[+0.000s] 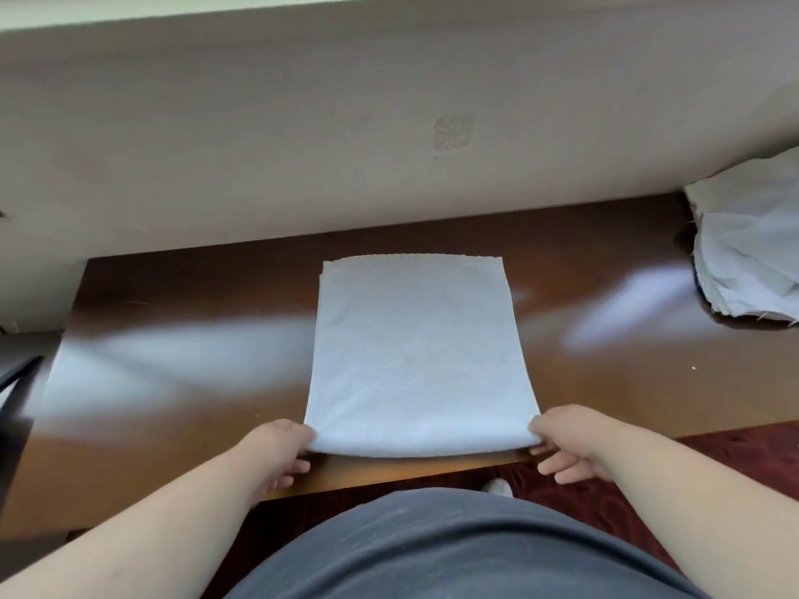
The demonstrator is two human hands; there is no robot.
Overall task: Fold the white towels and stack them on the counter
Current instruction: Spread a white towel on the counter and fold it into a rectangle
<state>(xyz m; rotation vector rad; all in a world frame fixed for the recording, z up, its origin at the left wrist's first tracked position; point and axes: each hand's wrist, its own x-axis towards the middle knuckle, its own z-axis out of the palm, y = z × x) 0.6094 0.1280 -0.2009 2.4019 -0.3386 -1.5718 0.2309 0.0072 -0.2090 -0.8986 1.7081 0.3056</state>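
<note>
A white towel [415, 352] lies folded into a long rectangle on the brown wooden counter [194, 304], its folded near edge at the counter's front. My left hand [283, 451] pinches the towel's near left corner. My right hand [566, 447] pinches the near right corner. Both hands hold the edge slightly lifted off the wood. At the far right lies a heap of loose white towels [748, 248], unfolded and crumpled.
A pale wall [346, 144] rises straight behind the counter. Dark red patterned floor [713, 477] shows below the counter's front edge on the right. A dark object [17, 382] sits at the left edge. My grey shirt fills the bottom of the view.
</note>
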